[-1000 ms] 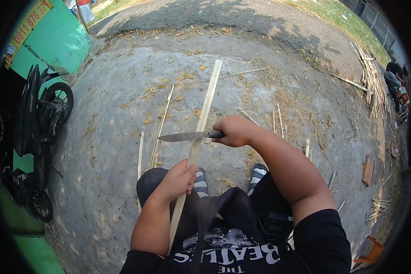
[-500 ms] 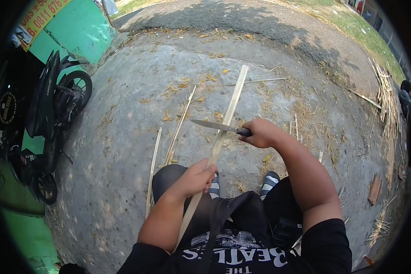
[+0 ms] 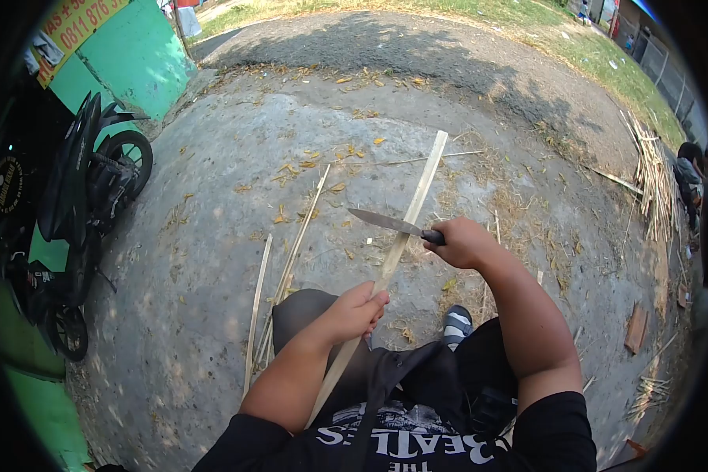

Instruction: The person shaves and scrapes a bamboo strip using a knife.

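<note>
A long pale wooden strip [image 3: 423, 186] slants from my lap up and away to the right. My left hand [image 3: 357, 311] is wrapped round it near my knee. My right hand [image 3: 458, 242] grips the dark handle of a knife [image 3: 385, 221], whose blade points left and lies across the strip, above my left hand. The lower end of the strip runs down beside my left forearm, against my dark clothes.
Thin strips [image 3: 258, 315] lie on the concrete ground [image 3: 189, 291] at the left. A motorcycle [image 3: 94, 181] stands by a green wall [image 3: 134, 63]. At the right are a pile of sticks [image 3: 654, 177], a brown block [image 3: 636, 328] and a seated person [image 3: 689, 177].
The view has shifted. The strip and both hands now appear farther right than a second ago. The knife still crosses the strip, and both hands keep their holds.
</note>
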